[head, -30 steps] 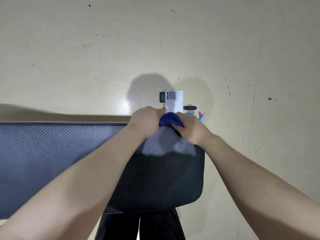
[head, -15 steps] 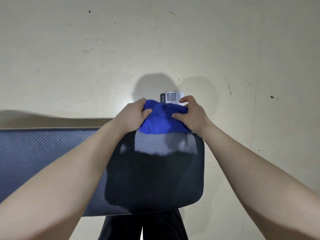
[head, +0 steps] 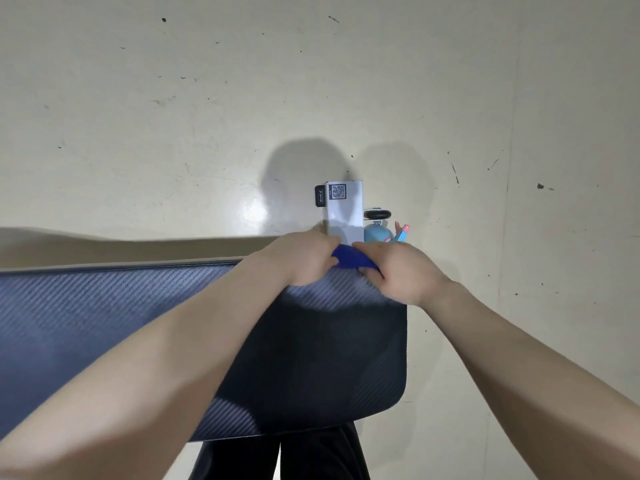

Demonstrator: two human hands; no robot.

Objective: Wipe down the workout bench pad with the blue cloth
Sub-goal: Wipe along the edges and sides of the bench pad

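Both hands sit at the far right corner of the bench pad, bunched together over the blue cloth — only a small wedge of cloth shows between them, pressed at the pad's far edge. Left hand is curled closed, knuckles up, gripping the left side of the cloth; right hand is curled over the right side, fingers folded down onto it. So the cloth is held by both, touching the pad, right at the rim. The key relation: the pad's long axis runs left-right across the view, and nearly all of it stretches away to the left of the hands, with a shorter dark patch lying toward the person. The cloth is at the pad's right end, so I judge the wiping travel has to go leftward along the length, or back toward the body — nothing is left to the right. The left hand is nearer that unwiped stretch; the right forearm would have to cross over. Just beyond the hands, off the pad, stand a white box with a QR label and a small light-blue object beside it, close to the cloth, so a push further forward could knock them. How clean the pad is, cannot tell.
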